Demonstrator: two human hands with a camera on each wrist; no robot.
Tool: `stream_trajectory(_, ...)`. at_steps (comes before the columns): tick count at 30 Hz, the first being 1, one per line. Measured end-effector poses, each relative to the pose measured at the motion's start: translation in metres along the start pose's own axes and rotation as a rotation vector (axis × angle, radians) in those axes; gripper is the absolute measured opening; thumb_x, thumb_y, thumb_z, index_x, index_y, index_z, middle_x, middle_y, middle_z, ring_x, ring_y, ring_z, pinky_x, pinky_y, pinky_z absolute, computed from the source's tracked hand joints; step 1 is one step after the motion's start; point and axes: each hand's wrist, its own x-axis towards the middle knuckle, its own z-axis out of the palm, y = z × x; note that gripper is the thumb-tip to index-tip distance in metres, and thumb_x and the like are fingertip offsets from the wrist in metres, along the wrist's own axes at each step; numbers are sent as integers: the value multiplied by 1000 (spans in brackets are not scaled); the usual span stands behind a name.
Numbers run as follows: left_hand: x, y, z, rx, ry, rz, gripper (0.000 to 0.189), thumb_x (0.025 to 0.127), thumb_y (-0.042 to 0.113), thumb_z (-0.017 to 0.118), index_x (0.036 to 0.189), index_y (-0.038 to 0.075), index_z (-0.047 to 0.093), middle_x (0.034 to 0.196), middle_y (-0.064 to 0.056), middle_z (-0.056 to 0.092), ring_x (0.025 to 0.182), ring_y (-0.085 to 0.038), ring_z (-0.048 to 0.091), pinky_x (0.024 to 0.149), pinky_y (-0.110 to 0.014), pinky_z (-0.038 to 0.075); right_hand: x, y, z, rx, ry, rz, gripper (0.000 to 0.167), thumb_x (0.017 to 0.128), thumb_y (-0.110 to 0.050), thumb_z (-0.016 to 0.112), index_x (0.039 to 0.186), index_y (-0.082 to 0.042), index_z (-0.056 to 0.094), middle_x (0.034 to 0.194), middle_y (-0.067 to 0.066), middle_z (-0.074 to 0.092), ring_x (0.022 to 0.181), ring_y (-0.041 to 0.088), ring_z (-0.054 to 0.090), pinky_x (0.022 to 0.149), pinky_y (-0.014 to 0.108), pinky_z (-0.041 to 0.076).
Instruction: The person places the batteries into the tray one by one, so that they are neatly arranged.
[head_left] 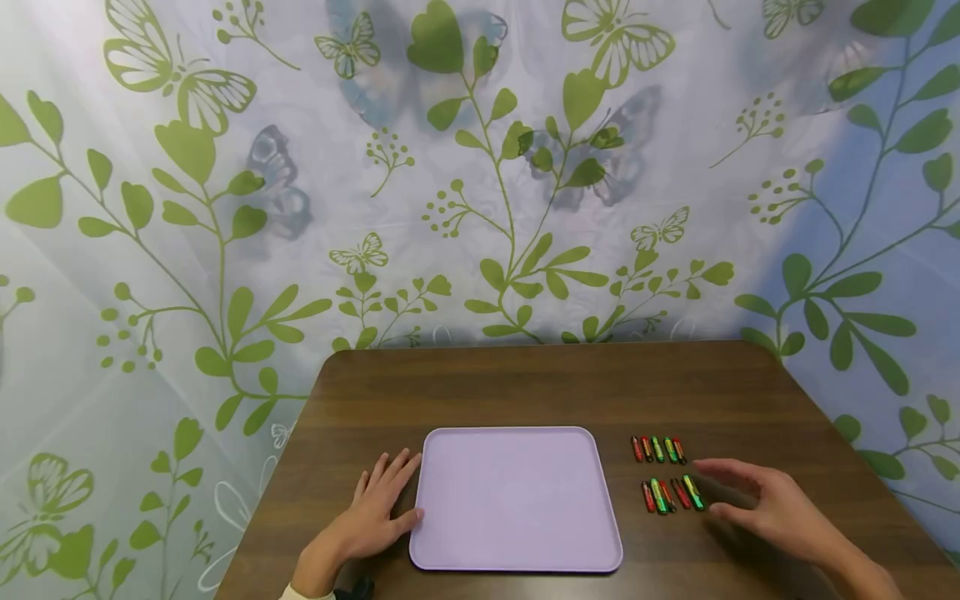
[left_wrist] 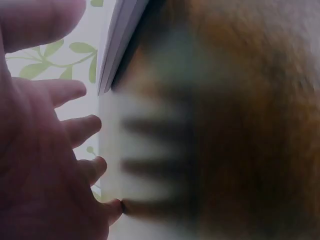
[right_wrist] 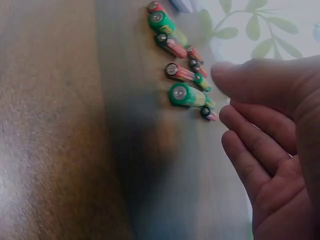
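Red and green batteries lie on the table in two rows to the right of a pale purple tray (head_left: 514, 500). The far row includes a green battery (head_left: 657, 449); a larger green battery (head_left: 693, 492) ends the near row on its right. Just right of this end is my right hand (head_left: 780, 512), thumb and fingers spread apart and holding nothing. In the right wrist view, the batteries' flat ends show, among them a green battery (right_wrist: 186, 95). My left hand (head_left: 367, 512) rests at the tray's left side, fingers extended, with the thumb at its rim.
The brown wooden table (head_left: 555, 383) has rounded far corners. Behind it hangs a pale curtain (head_left: 420, 250) with green leaves and butterflies. A dark object (head_left: 360, 588), partly cut off, is by my left wrist.
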Motion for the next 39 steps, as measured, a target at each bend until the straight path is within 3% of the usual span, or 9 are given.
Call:
stream_trajectory(8, -2, -3, 2, -16, -55, 3, 90, 98, 31, 76, 174, 13, 31, 181, -26, 19, 166, -61, 0, 123, -85, -10, 4, 9, 7, 43, -23, -33, 59, 80, -6, 96, 134, -3, 74, 132, -1, 79, 124, -10, 65, 97, 3, 49)
stream_trajectory(21, -3, -7, 2, -28, -57, 11, 92, 96, 28, 78, 174, 14, 30, 181, -26, 18, 166, -60, -2, 122, -84, -12, 14, 8, 12, -88, -76, -7, 60, 78, -10, 98, 134, -12, 76, 131, 10, 79, 123, -12, 62, 93, 7, 54)
stream_trajectory(28, -3, -7, 1, -29, -61, 7, 93, 96, 29, 78, 174, 13, 30, 181, -27, 18, 166, -61, -2, 123, -84, -12, 10, 12, 18, -142, -32, -32, 56, 76, -10, 99, 128, -16, 79, 125, 6, 81, 119, -12, 63, 92, -1, 47)
stream_trajectory(35, -4, -6, 0, -44, -66, 9, 94, 95, 29, 78, 174, 12, 30, 181, -28, 17, 165, -61, -3, 122, -83, -14, 10, 1, 16, -197, -10, 24, 55, 75, -14, 100, 126, -18, 80, 123, 2, 82, 112, -9, 68, 86, 13, 59)
stream_trajectory(39, -3, -7, 0, -45, -69, 11, 94, 96, 30, 78, 174, 12, 29, 181, -28, 17, 166, -61, -4, 122, -83, -14, 14, -9, 14, -205, 39, -28, 57, 73, -11, 101, 125, -16, 80, 121, 1, 83, 110, -7, 70, 87, 5, 53)
